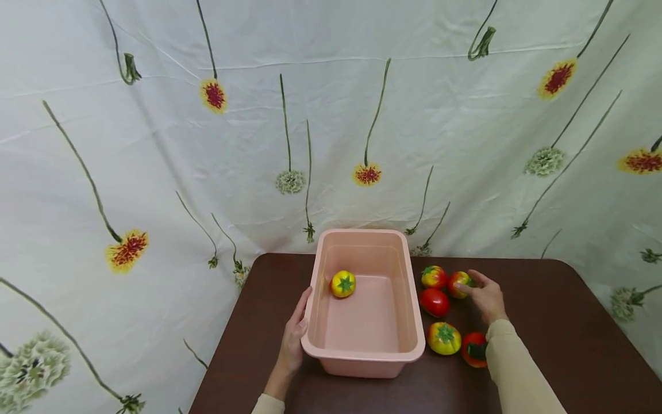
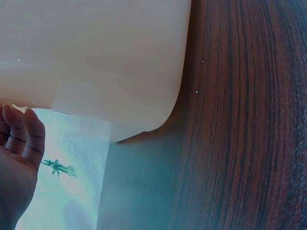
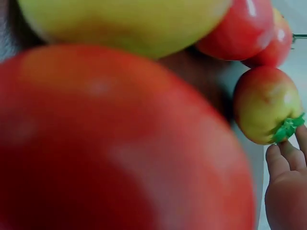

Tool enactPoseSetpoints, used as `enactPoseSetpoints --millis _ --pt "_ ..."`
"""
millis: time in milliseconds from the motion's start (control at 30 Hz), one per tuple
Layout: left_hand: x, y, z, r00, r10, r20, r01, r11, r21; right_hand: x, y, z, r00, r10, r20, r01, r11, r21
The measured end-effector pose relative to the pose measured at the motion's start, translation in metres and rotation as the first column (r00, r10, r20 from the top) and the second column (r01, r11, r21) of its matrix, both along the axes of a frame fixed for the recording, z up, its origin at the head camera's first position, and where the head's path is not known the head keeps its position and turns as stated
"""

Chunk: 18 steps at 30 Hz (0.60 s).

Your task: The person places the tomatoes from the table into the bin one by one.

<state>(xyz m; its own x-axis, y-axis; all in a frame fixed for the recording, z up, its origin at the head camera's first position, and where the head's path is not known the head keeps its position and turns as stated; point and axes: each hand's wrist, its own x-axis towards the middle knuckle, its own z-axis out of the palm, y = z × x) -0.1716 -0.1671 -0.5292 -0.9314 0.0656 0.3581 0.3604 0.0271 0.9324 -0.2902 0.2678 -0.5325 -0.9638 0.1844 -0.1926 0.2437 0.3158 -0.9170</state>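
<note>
My left hand [image 1: 293, 336] holds the left side of a pink plastic basin [image 1: 414, 310], its fingers along the outer wall under the rim. In the left wrist view, bent fingertips [image 2: 33, 122] meet that wall. Inside the basin, toward its left wall, lies a yellow-and-red tomato [image 1: 342, 284] with a green star-shaped top. My right hand [image 1: 488, 298] is at a red-and-yellow tomato [image 1: 457, 284] on the table, thumb at its lower side and forefinger stretched past it. In the right wrist view, fingertips [image 3: 277, 160] are right at the green top of this tomato [image 3: 264, 103].
Beside the basin are a red-yellow tomato [image 1: 434, 277], a plain red one [image 1: 435, 302], a yellow-green one [image 1: 443, 338] and a red one with a dark top [image 1: 473, 349], partly behind the right sleeve. The dark wooden table [image 1: 558, 322] ends at a flowered cloth [image 1: 331, 115].
</note>
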Motion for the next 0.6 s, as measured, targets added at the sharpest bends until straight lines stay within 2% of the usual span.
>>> enactPoseSetpoints --millis 200,300,600 --pt "0.001 0.001 -0.003 1.0 0.017 0.016 -0.017 1.0 0.004 0.001 0.003 -0.011 0.997 0.054 0.05 -0.061 0.985 0.164" --pt "0.001 0.001 -0.003 1.0 0.019 0.023 -0.019 1.0 0.006 0.001 0.004 -0.014 0.996 0.065 0.058 -0.076 0.976 0.204" --pt "0.001 0.001 -0.001 1.0 0.005 -0.002 -0.005 1.0 0.012 0.001 0.002 -0.015 0.998 0.043 0.055 -0.053 0.982 0.182"
